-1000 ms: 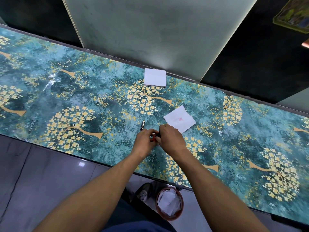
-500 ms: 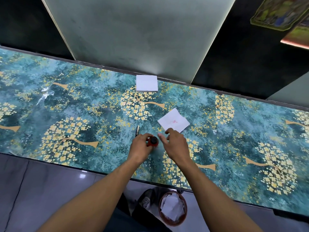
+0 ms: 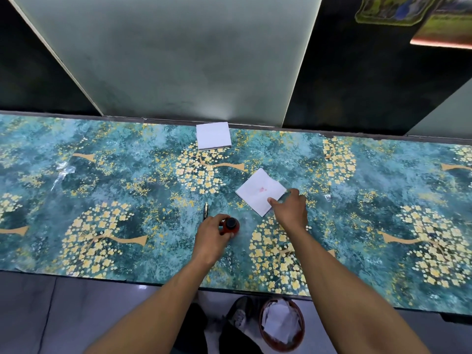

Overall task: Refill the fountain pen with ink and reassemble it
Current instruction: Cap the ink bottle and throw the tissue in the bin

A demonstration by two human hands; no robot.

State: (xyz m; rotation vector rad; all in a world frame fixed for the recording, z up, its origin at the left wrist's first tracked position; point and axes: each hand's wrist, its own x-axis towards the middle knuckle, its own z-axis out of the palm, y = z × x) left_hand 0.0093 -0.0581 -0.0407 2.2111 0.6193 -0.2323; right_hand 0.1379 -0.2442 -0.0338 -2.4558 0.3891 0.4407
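Note:
A small red ink bottle (image 3: 232, 226) with a black cap stands on the teal flowered table (image 3: 127, 213). My left hand (image 3: 213, 232) is wrapped around its left side. A dark pen part (image 3: 205, 211) lies on the table just beyond my left hand. To the right lies a white tissue (image 3: 259, 190) with a faint red stain. My right hand (image 3: 290, 209) rests on the tissue's near right corner, fingers pinching its edge.
A square stack of white paper (image 3: 213, 135) lies at the table's far edge against the wall. Under the near table edge stands a brown waste basket (image 3: 282, 324) with crumpled tissues. Grey floor tiles show at lower left.
My right hand left the ink bottle's cap and moved right and away onto the stained tissue. My left hand stayed on the bottle. The camera view tilted upward.

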